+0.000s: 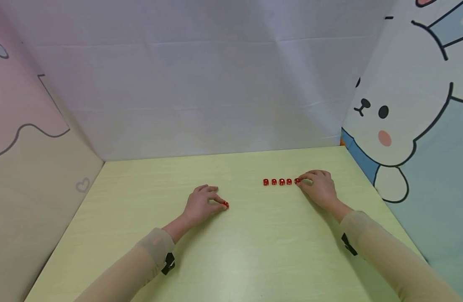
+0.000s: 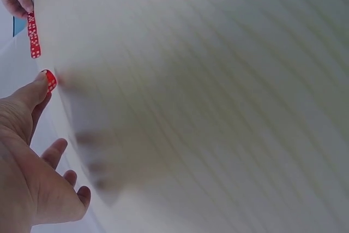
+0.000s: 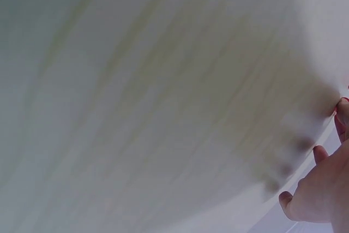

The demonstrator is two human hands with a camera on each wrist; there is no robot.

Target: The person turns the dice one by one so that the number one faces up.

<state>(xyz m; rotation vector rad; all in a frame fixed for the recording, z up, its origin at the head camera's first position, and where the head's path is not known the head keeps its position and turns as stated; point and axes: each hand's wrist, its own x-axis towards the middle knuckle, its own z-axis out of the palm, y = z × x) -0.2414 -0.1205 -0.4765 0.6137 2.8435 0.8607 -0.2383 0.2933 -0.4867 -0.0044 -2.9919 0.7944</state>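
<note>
My left hand [image 1: 203, 205] pinches a red die [image 1: 226, 205] between thumb and index finger, the other fingers spread; in the left wrist view that die [image 2: 49, 81] shows white pips and is held just off the table. Farther right, my right hand [image 1: 319, 188] pinches another red die [image 1: 297, 180] at the right end of a row. The rest of the row [image 1: 282, 182] is several red dice, set side by side with small gaps. In the right wrist view the right hand [image 3: 322, 189] is at the right edge, its die mostly cut off.
The pale yellow table [image 1: 250, 251] has its back edge against a white cloth wall [image 1: 216, 92]. A cartoon-printed panel [image 1: 404, 126] borders the right side, and a pink and cream panel [image 1: 35, 176] the left.
</note>
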